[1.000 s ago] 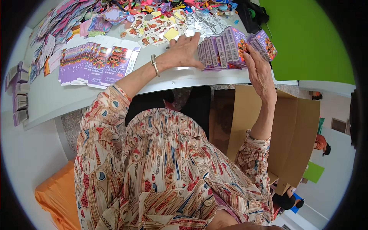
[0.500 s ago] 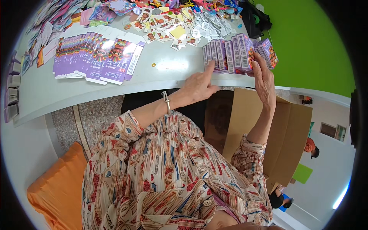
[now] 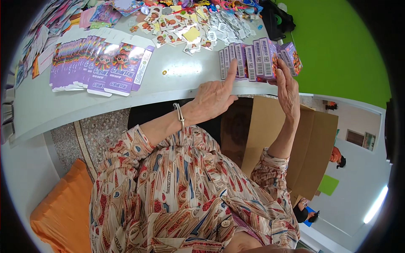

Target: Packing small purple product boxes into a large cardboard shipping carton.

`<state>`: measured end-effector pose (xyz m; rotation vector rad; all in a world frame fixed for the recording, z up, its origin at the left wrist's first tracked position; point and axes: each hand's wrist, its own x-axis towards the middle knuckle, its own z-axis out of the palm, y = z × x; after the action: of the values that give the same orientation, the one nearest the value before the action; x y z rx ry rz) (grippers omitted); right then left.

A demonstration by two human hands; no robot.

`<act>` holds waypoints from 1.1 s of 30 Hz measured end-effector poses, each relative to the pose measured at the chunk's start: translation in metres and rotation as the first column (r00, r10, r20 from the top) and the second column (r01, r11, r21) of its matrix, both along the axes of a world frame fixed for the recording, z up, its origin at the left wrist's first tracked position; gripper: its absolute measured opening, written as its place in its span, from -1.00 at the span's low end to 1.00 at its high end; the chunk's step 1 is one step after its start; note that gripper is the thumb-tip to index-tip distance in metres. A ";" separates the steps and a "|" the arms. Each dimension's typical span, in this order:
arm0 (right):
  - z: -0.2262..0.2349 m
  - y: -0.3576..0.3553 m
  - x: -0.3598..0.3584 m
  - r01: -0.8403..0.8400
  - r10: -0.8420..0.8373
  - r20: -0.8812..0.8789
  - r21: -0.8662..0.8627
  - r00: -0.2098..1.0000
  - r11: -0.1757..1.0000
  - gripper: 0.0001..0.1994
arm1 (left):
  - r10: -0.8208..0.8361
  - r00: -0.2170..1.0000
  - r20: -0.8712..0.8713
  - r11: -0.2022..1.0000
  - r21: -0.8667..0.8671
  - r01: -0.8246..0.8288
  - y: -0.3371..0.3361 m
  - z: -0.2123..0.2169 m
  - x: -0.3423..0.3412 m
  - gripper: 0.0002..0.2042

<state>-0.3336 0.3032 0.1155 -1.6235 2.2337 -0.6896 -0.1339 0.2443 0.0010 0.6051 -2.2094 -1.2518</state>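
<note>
A row of small purple printed boxes [image 3: 258, 61] stands on edge near the table's front edge, right of the middle. The rightmost box [image 3: 291, 59] leans at an angle. In front of the row is my left hand [image 3: 211, 99], its index finger stretched up against the near side of the boxes and its thumb apart; it holds nothing. At the right end my right hand [image 3: 288, 92] has its fingers straight, the tips touching or very close to the boxes there. A bangle [image 3: 180, 116] circles my left wrist.
Flat purple cartons [image 3: 120, 71] lie fanned out at the left of the white table [image 3: 181, 78]. Picture cards [image 3: 173, 21], small white packets [image 3: 230, 27] and colourful trinkets lie farther back. Below the table edge, at right, stands an open cardboard box [image 3: 310, 147]. An orange cushion [image 3: 63, 206] is lower left.
My left index finger has moved slightly forward and right along the boxes. My right hand stays at the row's right end. The whole view has shifted a little.
</note>
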 end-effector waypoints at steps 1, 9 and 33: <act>0.000 0.001 -0.001 0.012 -0.012 -0.010 -0.001 1.000 1.000 -0.51 | -0.003 1.000 -0.012 1.000 -0.019 0.002 0.000 0.004 -0.002 -0.05; 0.002 0.001 0.000 0.018 -0.017 -0.051 0.020 0.999 1.000 -0.53 | -0.044 0.998 0.054 0.994 -0.096 0.049 -0.003 0.003 -0.003 -0.04; -0.002 0.000 -0.005 0.027 -0.023 0.117 -0.028 0.993 0.999 -0.55 | 0.269 0.931 -0.248 0.883 -0.323 -0.341 -0.022 0.017 -0.027 -0.58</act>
<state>-0.3388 0.3035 0.1136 -1.5298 2.1740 -0.8054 -0.1612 0.2224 0.0179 0.6221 -2.0100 -0.6867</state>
